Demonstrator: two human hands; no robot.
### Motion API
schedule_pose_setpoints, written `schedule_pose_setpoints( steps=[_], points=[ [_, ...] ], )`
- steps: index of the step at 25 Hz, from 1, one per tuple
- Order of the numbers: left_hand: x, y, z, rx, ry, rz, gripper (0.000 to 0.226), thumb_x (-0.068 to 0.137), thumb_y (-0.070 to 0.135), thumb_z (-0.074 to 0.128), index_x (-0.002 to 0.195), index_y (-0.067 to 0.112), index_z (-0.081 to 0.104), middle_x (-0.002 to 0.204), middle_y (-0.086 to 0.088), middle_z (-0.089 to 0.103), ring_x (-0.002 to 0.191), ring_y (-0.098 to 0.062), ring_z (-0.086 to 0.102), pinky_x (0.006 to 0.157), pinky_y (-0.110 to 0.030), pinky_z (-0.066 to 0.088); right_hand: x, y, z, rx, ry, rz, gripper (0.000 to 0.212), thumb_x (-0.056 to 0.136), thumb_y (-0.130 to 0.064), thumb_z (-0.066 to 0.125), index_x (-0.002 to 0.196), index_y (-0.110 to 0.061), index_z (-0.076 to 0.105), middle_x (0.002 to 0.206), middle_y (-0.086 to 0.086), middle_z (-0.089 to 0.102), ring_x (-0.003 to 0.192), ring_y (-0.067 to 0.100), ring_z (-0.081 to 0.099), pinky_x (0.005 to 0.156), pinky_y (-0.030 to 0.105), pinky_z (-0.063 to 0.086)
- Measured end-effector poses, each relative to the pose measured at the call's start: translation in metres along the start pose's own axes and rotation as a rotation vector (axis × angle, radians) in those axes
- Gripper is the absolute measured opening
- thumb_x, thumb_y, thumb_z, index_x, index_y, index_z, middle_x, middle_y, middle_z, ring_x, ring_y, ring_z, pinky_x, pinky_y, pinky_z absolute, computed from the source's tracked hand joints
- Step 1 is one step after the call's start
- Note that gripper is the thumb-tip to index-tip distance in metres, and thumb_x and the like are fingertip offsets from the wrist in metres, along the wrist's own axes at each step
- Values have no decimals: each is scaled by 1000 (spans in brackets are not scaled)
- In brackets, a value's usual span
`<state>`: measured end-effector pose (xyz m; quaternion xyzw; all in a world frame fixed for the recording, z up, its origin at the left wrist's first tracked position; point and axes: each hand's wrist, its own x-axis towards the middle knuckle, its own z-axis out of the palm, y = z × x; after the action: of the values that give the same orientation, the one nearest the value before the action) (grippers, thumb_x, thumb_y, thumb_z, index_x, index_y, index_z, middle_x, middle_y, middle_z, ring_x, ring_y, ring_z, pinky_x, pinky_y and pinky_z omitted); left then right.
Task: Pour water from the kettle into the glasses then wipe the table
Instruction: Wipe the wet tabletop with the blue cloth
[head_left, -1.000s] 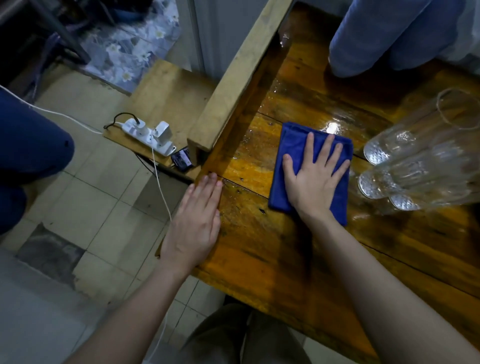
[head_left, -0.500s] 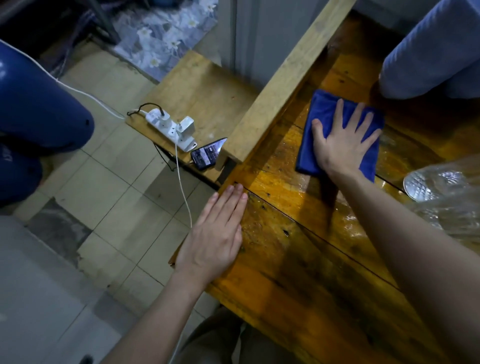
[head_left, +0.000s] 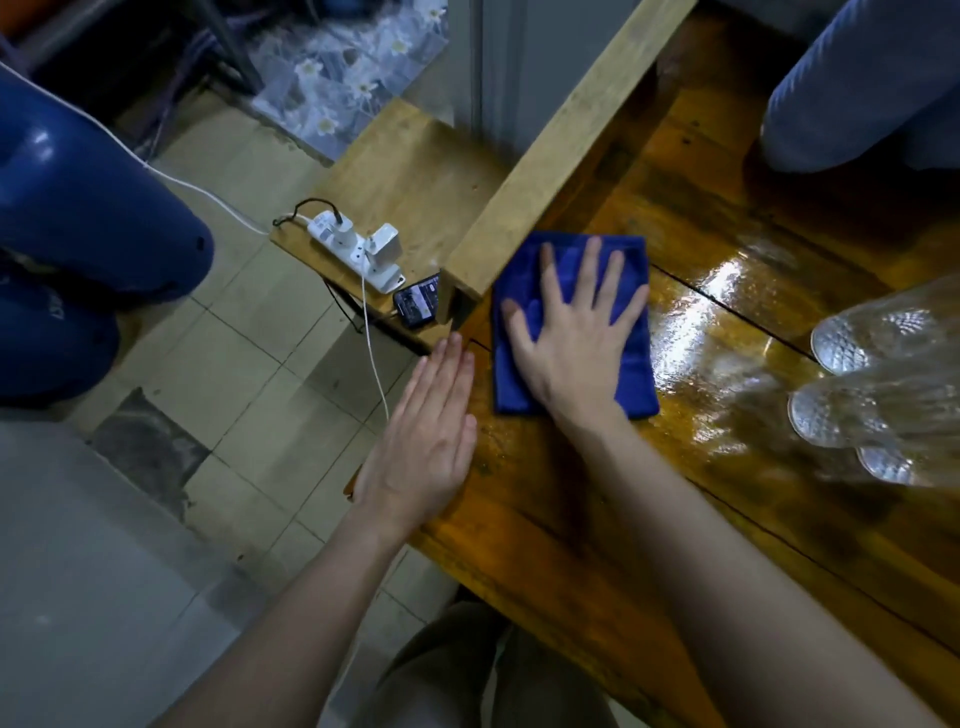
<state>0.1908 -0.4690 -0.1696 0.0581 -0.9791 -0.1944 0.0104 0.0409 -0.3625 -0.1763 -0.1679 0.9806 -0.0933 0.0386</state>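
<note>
A folded blue cloth (head_left: 636, 374) lies on the glossy wooden table (head_left: 571, 519), close to its left edge. My right hand (head_left: 574, 332) presses flat on the cloth with fingers spread. My left hand (head_left: 423, 441) rests flat on the table's left edge, fingers together, holding nothing. Three patterned clear glasses (head_left: 883, 384) stand at the right of the table. A wet, shiny patch (head_left: 711, 312) lies between the cloth and the glasses. The kettle is not in view.
A pale wooden beam (head_left: 561, 140) runs along the table's left side. Beyond it a low wooden shelf (head_left: 405, 171) holds a white power strip (head_left: 358, 249) and a phone (head_left: 418, 306). A person's sleeve (head_left: 852, 88) rests at the table's far end. Blue-trousered legs (head_left: 78, 218) are at left.
My right hand has slid the cloth back toward me and to the left edge of the table, after pushing it away half a second ago. My left hand has stayed on the edge.
</note>
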Motion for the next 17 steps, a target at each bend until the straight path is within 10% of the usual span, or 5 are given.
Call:
schedule_pose_setpoints(
  steps=[11, 17],
  points=[
    [-1, -2, 0, 30, 28, -16, 56, 100, 27, 30, 151, 5, 27, 160, -11, 20, 150, -18, 14, 122, -40, 15, -142, 31, -9, 18, -62, -79, 71, 93, -68, 24, 154, -34, 11, 164, 7, 0, 151, 28, -5, 118, 59, 4],
    [-3, 0, -5, 108, -119, 263, 68, 96, 49, 34, 152, 10, 26, 161, -5, 20, 150, -15, 14, 122, -39, 15, -192, 86, -22, 5, -51, -1, 71, 92, -69, 26, 154, -36, 13, 164, 4, 3, 151, 24, -1, 119, 55, 8]
  ],
)
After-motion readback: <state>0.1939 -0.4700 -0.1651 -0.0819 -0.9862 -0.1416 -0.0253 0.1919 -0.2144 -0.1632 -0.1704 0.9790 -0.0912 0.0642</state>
